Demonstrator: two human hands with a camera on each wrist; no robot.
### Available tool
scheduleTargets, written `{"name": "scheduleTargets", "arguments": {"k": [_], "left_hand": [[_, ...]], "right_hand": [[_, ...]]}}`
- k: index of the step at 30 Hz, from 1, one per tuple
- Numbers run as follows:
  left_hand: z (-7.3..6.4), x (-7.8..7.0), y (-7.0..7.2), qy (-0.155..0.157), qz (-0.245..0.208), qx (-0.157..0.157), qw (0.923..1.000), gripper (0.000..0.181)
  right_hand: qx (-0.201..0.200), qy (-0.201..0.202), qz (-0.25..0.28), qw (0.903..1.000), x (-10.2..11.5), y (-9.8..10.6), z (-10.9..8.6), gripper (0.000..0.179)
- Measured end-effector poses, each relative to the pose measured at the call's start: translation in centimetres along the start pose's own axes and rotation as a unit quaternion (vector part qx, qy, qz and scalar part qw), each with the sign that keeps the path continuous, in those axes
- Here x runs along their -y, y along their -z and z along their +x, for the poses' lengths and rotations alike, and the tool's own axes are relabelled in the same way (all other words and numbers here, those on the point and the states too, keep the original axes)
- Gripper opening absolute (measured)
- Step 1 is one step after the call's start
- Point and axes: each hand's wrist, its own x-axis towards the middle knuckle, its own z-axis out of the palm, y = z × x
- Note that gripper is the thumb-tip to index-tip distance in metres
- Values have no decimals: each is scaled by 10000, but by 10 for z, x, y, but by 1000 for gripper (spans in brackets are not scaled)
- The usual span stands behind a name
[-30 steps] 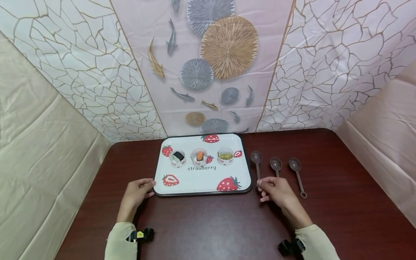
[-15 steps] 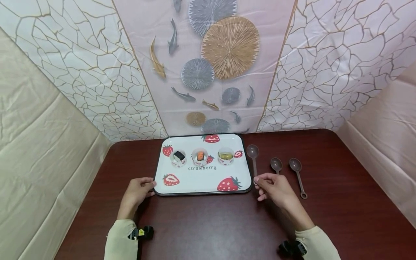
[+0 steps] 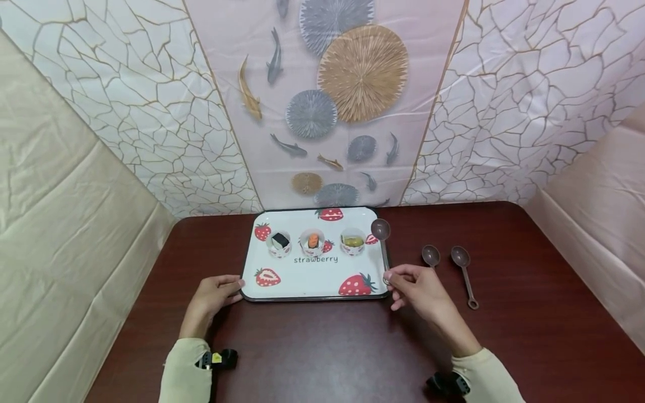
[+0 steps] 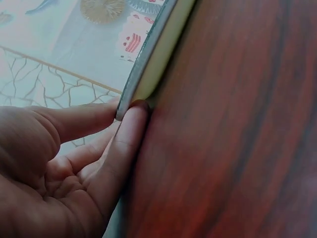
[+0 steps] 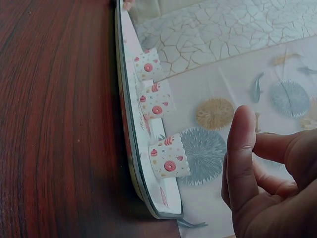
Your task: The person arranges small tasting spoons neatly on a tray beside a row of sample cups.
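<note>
A white tray [image 3: 307, 282] with strawberry prints lies on the table, its dark rim pinched at the near left corner by my left hand [image 3: 211, 299]. The left wrist view shows the thumb and a finger [image 4: 130, 131] on either side of that edge. My right hand [image 3: 420, 294] pinches the handle end of a brown measuring spoon [image 3: 381, 230], whose bowl is held over the tray's right edge. In the right wrist view the fingers hide the spoon. Three printed paper cups [image 5: 171, 157] stand in a row on the tray, holding small sushi-like pieces: black-and-white, orange-topped [image 3: 313, 240] and yellow-green [image 3: 352, 242].
Two more brown measuring spoons lie right of the tray: a nearer one [image 3: 430, 256], partly hidden by my right hand, and another [image 3: 461, 256] further right. The dark red-brown table [image 3: 312, 347] meets a patterned cloth backdrop [image 3: 363, 73] behind the tray.
My right hand has carried the spoon leftward from the table beside the tray, up and over the tray's right edge. The left hand stays at the tray's corner.
</note>
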Motion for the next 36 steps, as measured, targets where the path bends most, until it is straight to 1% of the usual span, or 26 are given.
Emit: {"name": "scheduleTargets", "arguments": {"k": [4, 8, 12, 18, 24, 30, 36], "left_hand": [[2, 2, 4, 109, -260, 107, 9995, 50], [1, 2, 6, 196, -368, 194, 9989, 51], [2, 1, 6, 218, -466, 213, 9984, 51], [1, 2, 4, 153, -534, 289, 9980, 51], [1, 6, 4, 186, -614, 233, 9977, 50], [2, 10, 5, 192, -671, 193, 9974, 51], [2, 9, 8, 186, -622, 196, 9977, 51]], "right_hand": [[97, 87, 0, 9999, 1, -2, 0, 28], [205, 158, 1, 9997, 2, -5, 0, 27], [270, 244, 20, 9993, 3, -11, -1, 27], [305, 305, -1, 9991, 9, -23, -1, 25], [408, 326, 63, 9986, 13, -39, 9, 23], [493, 228, 300, 9981, 15, -58, 18, 21], [614, 184, 527, 9966, 16, -75, 28, 20]]}}
